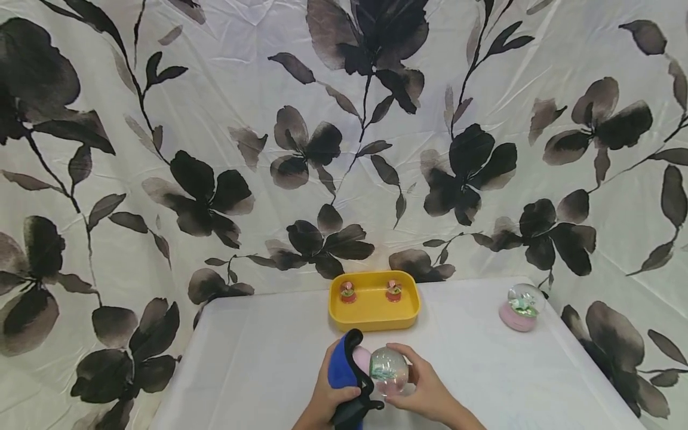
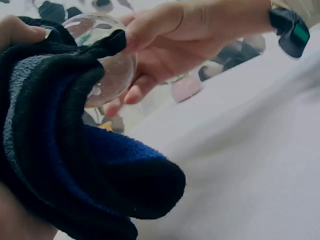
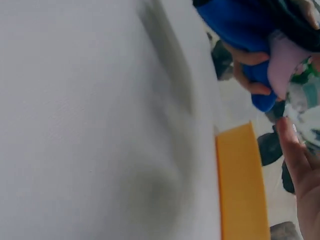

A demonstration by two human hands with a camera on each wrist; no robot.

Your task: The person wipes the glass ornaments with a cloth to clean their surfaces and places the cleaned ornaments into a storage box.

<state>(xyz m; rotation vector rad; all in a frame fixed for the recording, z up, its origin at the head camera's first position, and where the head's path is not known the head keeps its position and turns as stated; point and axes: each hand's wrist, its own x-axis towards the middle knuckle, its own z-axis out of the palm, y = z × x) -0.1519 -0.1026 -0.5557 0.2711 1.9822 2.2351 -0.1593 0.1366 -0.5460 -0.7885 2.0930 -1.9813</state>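
A snow globe (image 1: 390,371) with a clear ball and a pink base (image 1: 362,358) is held above the white table, tipped on its side. Its base points left, into a folded blue cloth (image 1: 340,365) with black edging. My left hand (image 1: 322,399) grips that cloth around the base, thumb in front. On the other side, my right hand (image 1: 430,385) holds the clear ball between thumb and fingers. Thick cloth folds (image 2: 45,110) cover much of the globe in the left wrist view. From the right wrist, left-hand fingers (image 3: 252,86) show curled around the cloth beside the base.
A yellow tray (image 1: 371,324) stands at the table's back edge, holding a small red-based globe ornament (image 1: 348,294) on the left and a similar one (image 1: 393,292) on the right. Another pink-based snow globe (image 1: 518,316) stands at the back right. A floral sheet (image 1: 376,179) hangs behind the table.
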